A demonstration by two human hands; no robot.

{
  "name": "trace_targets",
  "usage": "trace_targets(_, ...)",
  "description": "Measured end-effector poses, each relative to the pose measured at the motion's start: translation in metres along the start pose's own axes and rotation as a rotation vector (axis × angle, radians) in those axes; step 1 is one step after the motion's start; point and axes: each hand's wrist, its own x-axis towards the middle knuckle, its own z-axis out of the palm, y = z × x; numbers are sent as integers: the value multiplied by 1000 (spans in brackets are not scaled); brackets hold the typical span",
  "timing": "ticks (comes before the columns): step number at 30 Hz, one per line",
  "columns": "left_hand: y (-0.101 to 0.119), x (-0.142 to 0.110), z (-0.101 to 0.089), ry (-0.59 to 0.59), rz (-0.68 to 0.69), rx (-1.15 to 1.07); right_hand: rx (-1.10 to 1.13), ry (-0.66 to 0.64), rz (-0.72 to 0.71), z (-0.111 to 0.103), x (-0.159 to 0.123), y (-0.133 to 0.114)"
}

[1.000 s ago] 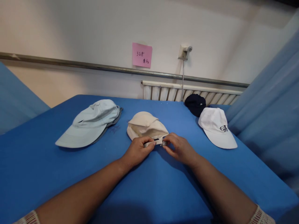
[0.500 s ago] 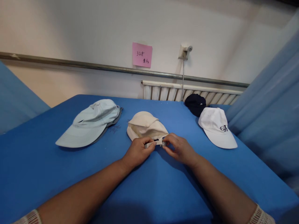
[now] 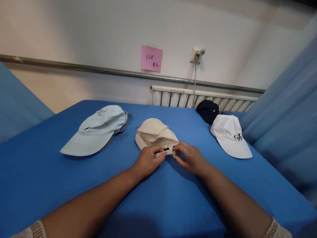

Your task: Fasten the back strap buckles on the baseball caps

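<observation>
A beige cap (image 3: pixel 158 130) lies on the blue-covered table in the middle of the head view, its back opening and strap turned toward me. My left hand (image 3: pixel 150 161) pinches the cap's strap (image 3: pixel 161 153) between thumb and forefinger. On the other side, my right hand (image 3: pixel 190 158) is closed on the strap's metal buckle (image 3: pixel 174 152) with thumb and fingertips. The two hands are a short way apart, with a stretch of strap showing between them. Part of the buckle is hidden by the right fingers.
At left, a pale blue cap (image 3: pixel 99 130) rests over a grey cap (image 3: pixel 125 125). A white cap (image 3: pixel 228 132) and a navy cap (image 3: pixel 207 110) lie at right. Behind the blue table (image 3: pixel 74 191) are a radiator (image 3: pixel 173 98), a metal rail (image 3: pixel 111 71) and a pink note (image 3: pixel 152 59). Curtains (image 3: pixel 284 125) hang at the sides.
The whole view has shifted very slightly. Both hands keep their grip on the strap and buckle, and the caps stay in place.
</observation>
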Motion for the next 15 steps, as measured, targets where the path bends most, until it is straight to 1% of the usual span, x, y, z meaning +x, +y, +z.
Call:
trace_targets(8, -2, 0, 0, -33, 7, 6, -26, -22, 5, 0, -1, -1)
trace_targets(15, -3, -1, 1, -10, 33, 36, -125, -37, 17, -1, -2, -5)
